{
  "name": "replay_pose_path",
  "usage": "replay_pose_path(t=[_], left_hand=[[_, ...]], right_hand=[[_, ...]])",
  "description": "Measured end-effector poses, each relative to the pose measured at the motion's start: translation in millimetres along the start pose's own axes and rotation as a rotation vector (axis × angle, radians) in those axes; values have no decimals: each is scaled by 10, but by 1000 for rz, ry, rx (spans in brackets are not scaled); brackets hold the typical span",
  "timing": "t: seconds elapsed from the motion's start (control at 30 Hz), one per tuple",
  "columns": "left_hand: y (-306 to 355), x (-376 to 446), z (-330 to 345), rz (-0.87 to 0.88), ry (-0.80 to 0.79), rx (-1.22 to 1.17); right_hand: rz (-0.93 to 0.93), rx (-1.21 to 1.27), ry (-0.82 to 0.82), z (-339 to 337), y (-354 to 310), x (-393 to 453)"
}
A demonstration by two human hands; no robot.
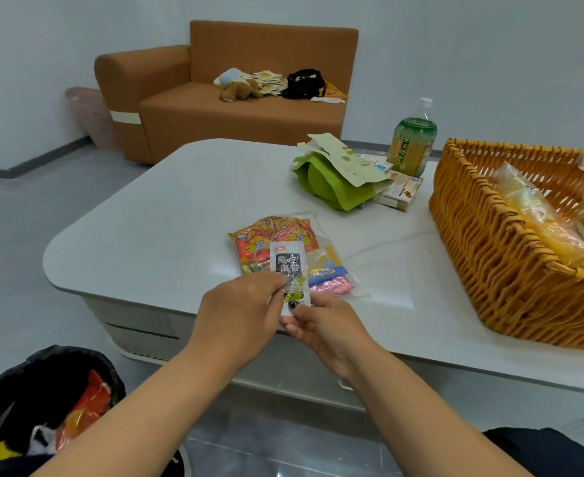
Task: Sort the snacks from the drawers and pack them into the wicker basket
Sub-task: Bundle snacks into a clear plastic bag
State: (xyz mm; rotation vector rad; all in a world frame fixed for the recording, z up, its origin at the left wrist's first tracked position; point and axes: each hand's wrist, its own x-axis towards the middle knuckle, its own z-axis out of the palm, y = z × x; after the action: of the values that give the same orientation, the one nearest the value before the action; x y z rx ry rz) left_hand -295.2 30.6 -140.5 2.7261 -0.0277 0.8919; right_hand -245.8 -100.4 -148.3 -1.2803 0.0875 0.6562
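Fingers [273, 282] of both hands pinching a seaweed snack packet [289, 266] over table [146, 228]. Wicker basket [490, 256] holding crinkly snack bags [538, 218]. Black bin bag [42, 380] holding wrappers.

Even, soft indoor light, faint glare on the table [153, 215], wide-angle edge bending, perhaps slight blur.

A white-and-black snack packet [289, 266] held upright above colourful packets [273, 242] on the table; a wicker basket [497, 256] at right holds wrapped snacks [538, 218].

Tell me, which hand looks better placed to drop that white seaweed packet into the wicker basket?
Probably the right hand: it pinches the packet, and the wicker basket sits on its side. The left hand would cross over.
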Motion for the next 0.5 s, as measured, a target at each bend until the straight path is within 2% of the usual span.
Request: replay_pose_path(t=[0.27,0.33,0.5], left_hand=[[-37,-24,-48,52,22,-17],[-51,-39,-58,69,38,-22],[-110,-95,-78,68,-9,-55]], right_hand=[[-83,72,216,159,-18,304],[-110,11,259,175,-34,334],[-194,-187,249,284,-37,410]])
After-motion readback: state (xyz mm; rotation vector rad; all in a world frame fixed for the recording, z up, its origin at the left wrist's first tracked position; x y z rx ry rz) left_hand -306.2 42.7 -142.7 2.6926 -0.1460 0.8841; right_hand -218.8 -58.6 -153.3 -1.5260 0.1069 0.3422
